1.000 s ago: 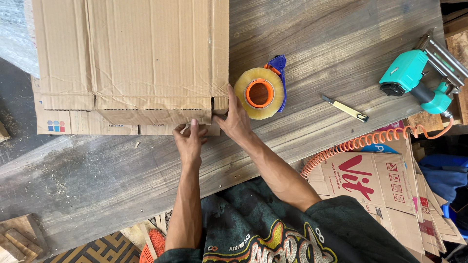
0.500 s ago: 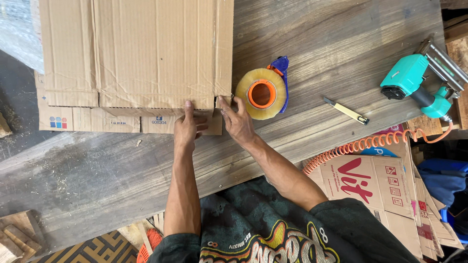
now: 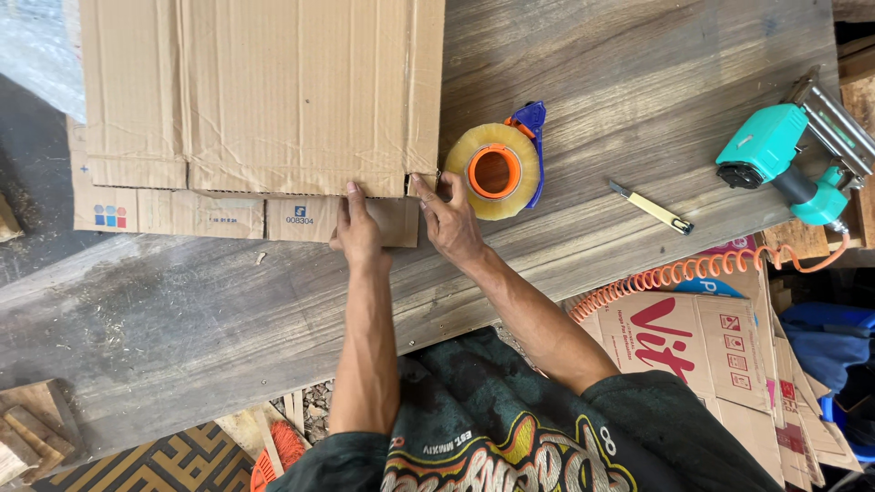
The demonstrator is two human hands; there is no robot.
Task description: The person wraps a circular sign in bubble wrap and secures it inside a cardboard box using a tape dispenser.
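1. Flat cardboard box lies at the top left of the wooden table, its top edge cut off by the frame. A lower flap strip sticks out along its near edge.
2. Left hand rests flat on the flap at the box's near edge, fingers together and stretched, fingertips at the fold line. It grips nothing, just presses.
3. Right hand sits at the box's near right corner, fingers loosely curled, thumb on the corner edge. It looks like a light pinch on the cardboard, but I cannot tell for sure.
4. Tape roll in a blue dispenser lies just beside the right hand, touching or nearly so. Small yellow knife lies further right, apart. Teal nail gun is at the far right, with an orange coiled hose trailing off the table edge.
5. Risk, as a judgement: the flap could spring back or crease crooked if the left hand's pressure is uneven. The right hand's wrist is close enough to nudge the tape roll. The box overhangs the table's left side, so a hard push could slide it.
6. Hard to see: the underside of the box, the flap under the left palm, and the right fingertips behind the corner. More printed cardboard is stacked low right, partly cut off.
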